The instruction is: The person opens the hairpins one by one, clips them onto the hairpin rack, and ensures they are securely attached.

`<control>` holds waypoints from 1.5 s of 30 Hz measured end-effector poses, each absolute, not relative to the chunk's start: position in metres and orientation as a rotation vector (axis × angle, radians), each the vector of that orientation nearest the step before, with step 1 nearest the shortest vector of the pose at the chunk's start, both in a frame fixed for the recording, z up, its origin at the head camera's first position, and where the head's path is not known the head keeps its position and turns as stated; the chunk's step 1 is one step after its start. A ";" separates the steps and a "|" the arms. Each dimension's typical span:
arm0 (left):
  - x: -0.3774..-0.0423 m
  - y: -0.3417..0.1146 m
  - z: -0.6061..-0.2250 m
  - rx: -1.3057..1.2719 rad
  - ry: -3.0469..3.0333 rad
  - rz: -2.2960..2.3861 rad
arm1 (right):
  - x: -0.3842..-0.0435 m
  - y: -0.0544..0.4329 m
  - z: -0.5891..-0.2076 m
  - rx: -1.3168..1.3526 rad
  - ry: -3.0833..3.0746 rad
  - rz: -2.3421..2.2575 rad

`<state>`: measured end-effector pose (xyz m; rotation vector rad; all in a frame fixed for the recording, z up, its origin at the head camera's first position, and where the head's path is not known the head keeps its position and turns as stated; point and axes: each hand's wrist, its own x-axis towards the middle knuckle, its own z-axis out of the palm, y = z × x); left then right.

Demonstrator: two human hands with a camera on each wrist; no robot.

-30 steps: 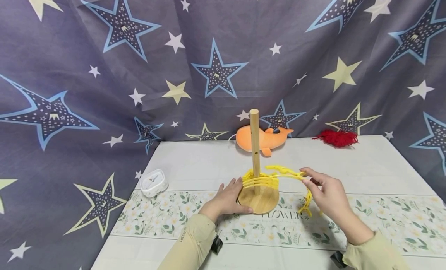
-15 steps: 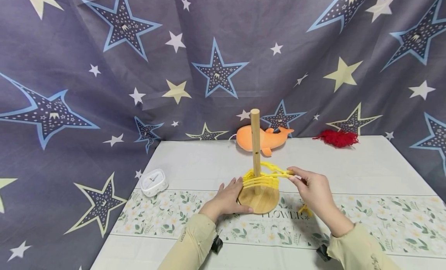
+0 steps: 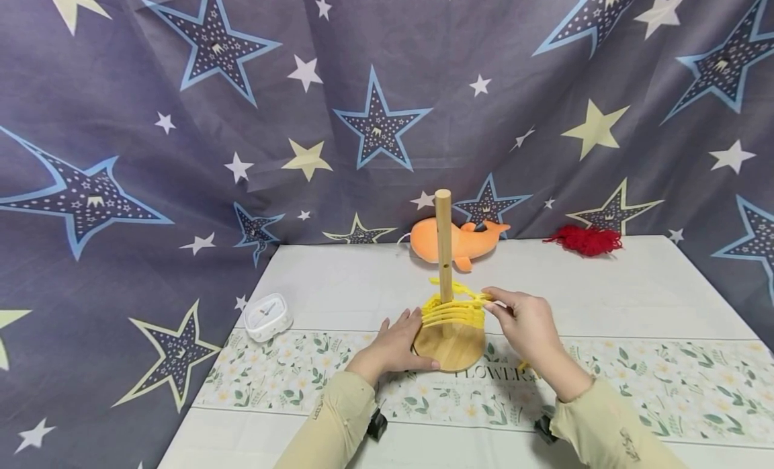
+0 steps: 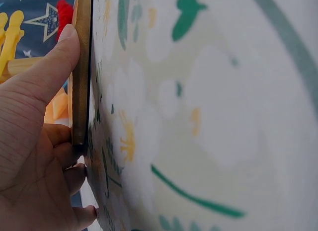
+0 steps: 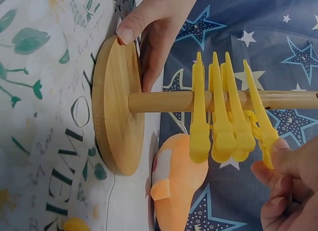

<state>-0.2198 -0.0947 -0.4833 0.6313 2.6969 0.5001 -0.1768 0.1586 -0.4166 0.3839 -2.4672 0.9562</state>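
Observation:
A wooden stand [image 3: 444, 247] rises upright from its round base [image 3: 452, 351]. My left hand [image 3: 390, 351] holds the base at its left side, the thumb lying over the rim in the left wrist view. Several slender yellow plastic pieces [image 3: 453, 318], tapered at one end in the right wrist view, lie stacked around the lower post. With thumb and fingertips, my right hand [image 3: 529, 324] pinches one more yellow piece [image 5: 258, 109], just above the stack and beside the post. Exactly how this piece sits around the post is hard to tell.
Behind the stand lies an orange plush whale [image 3: 426, 240]. A white clock [image 3: 266, 318] is at the left, a red yarn bundle [image 3: 585, 240] at the back right. Another bit of yellow plastic [image 3: 525, 367] shows beside my right forearm. A star-patterned cloth [image 3: 242, 119] hangs behind.
My right hand has moved left, bringing the pinched yellow piece from right of the stand to the post above the stack. My left hand stays on the base.

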 end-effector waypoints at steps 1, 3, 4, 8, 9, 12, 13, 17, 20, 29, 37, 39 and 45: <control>-0.220 -0.095 -0.483 0.633 2.697 0.506 | -0.177 0.158 -0.417 0.388 -2.462 0.951; -0.219 -0.094 -0.482 0.633 2.696 0.512 | -0.179 0.156 -0.417 0.394 -2.459 0.938; -0.219 -0.094 -0.482 0.633 2.695 0.513 | -0.179 0.155 -0.417 0.395 -2.461 0.932; -0.219 -0.093 -0.481 0.631 2.694 0.527 | -0.181 0.152 -0.417 0.396 -2.475 0.918; -0.219 -0.093 -0.481 0.630 2.693 0.529 | -0.181 0.151 -0.417 0.395 -2.478 0.920; -0.219 -0.093 -0.481 0.627 2.694 0.527 | -0.182 0.150 -0.417 0.397 -2.487 0.924; -0.219 -0.093 -0.480 0.627 2.694 0.526 | -0.182 0.150 -0.417 0.396 -2.493 0.926; -0.219 -0.093 -0.481 0.632 2.694 0.519 | -0.184 0.147 -0.416 0.390 -2.525 0.935; -0.219 -0.093 -0.482 0.641 2.697 0.516 | -0.183 0.146 -0.416 0.385 -2.553 0.946; -0.220 -0.093 -0.484 0.636 2.710 0.503 | -0.183 0.151 -0.418 0.384 -2.598 1.052; -0.219 -0.093 -0.480 0.630 2.701 0.514 | -0.181 0.156 -0.418 0.414 -2.644 1.079; -0.219 -0.093 -0.480 0.633 2.698 0.522 | -0.179 0.158 -0.418 0.415 -2.639 1.068; -0.219 -0.093 -0.482 0.624 2.704 0.506 | -0.173 0.169 -0.414 0.407 -2.583 1.033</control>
